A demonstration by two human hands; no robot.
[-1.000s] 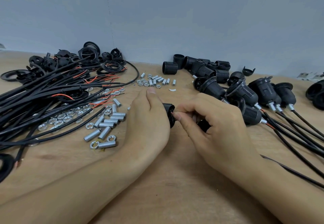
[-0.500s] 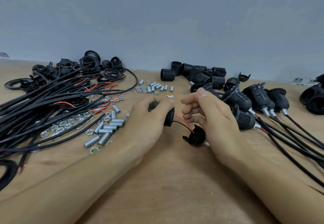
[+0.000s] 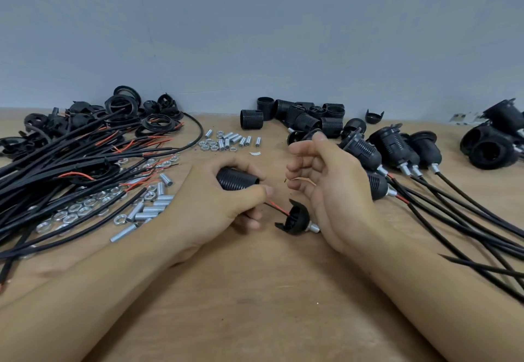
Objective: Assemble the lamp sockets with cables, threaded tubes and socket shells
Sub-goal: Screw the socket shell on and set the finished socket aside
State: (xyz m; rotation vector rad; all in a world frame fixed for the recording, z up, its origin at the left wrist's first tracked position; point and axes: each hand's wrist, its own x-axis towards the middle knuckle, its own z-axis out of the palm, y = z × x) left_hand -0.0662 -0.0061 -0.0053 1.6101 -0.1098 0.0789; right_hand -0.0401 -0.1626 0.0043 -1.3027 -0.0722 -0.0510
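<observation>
My left hand (image 3: pixel 215 205) grips a black ribbed socket shell (image 3: pixel 236 181) lying sideways just above the table. Red and black wires (image 3: pixel 276 209) run from under that hand to a black socket cap (image 3: pixel 296 219) with a short threaded tube (image 3: pixel 313 229), which rests on the table. My right hand (image 3: pixel 326 188) hovers to the right of the shell, fingers loosely curled and holding nothing. The cap sits below its palm.
A bundle of black cables (image 3: pixel 71 168) with red wire ends fills the left. Nuts (image 3: pixel 76 210) and threaded tubes (image 3: pixel 150 208) lie beside it. Loose shells (image 3: pixel 297 117) stand at the back. Finished sockets with cables (image 3: pixel 397 154) spread across the right.
My right hand let go of the parts and drew back to the right. The cap with its tube dropped onto the table. My left hand turned the shell sideways.
</observation>
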